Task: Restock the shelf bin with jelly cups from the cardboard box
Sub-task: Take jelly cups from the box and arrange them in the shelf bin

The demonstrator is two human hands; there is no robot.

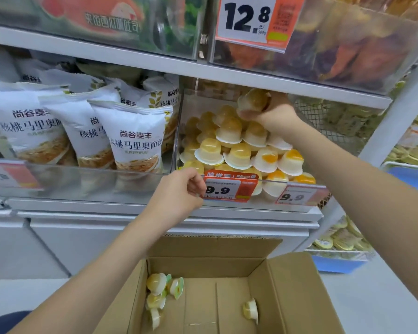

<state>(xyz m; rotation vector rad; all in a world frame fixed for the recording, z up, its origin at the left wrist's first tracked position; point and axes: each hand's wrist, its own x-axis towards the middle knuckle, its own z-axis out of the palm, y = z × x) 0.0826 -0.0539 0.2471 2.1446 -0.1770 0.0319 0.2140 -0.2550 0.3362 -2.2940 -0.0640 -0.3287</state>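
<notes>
A clear shelf bin (176,150) at centre right holds a heap of jelly cups (241,150), yellow and white. My right hand (273,114) is raised over the back of the heap, shut on a jelly cup (252,100) near the shelf above. My left hand (179,191) grips the bin's front edge beside the orange 9.9 price tag (229,188). Below, the open cardboard box (297,290) holds several loose jelly cups (158,292) at its left and one more jelly cup (251,309) at the right.
White bread bags (130,138) fill the bin to the left. The metal shelf (227,73) above carries bins of dried fruit and a 12.8 price sign (249,18). A second 9.9 tag (297,196) hangs at the right. Blue crates (336,263) stand at the far right.
</notes>
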